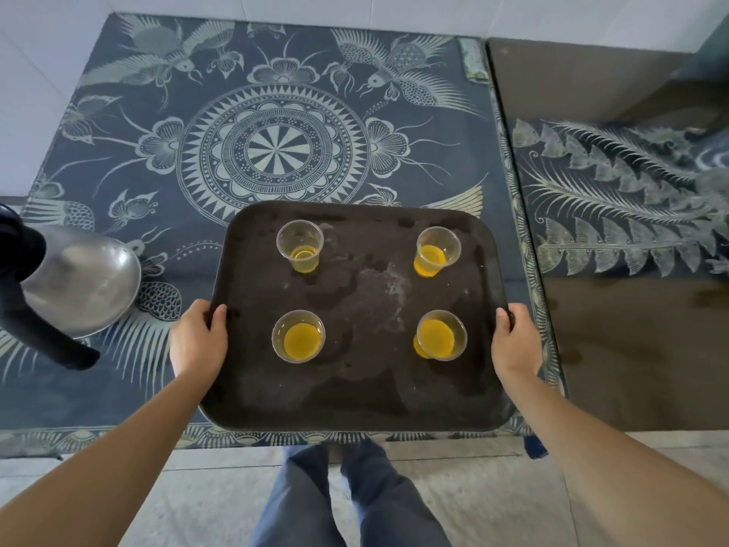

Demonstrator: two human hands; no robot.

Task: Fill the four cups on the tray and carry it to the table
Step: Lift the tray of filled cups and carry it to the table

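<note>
Four clear cups (298, 335) at frame centre held yellow liquid on the tray (355, 392), gripped at its edges by the left hand (196, 341) and right hand (516, 341).

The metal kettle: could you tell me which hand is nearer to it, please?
Left. The left hand grips the tray at its left edge, close to the kettle; the right hand grips the opposite edge, farther off.

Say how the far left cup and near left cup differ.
The far left cup holds pale yellow drink; the near left cup, deeper orange. The near left cup is nearer the left hand than the far left cup. Both are clear, upright, on the tray.
</note>
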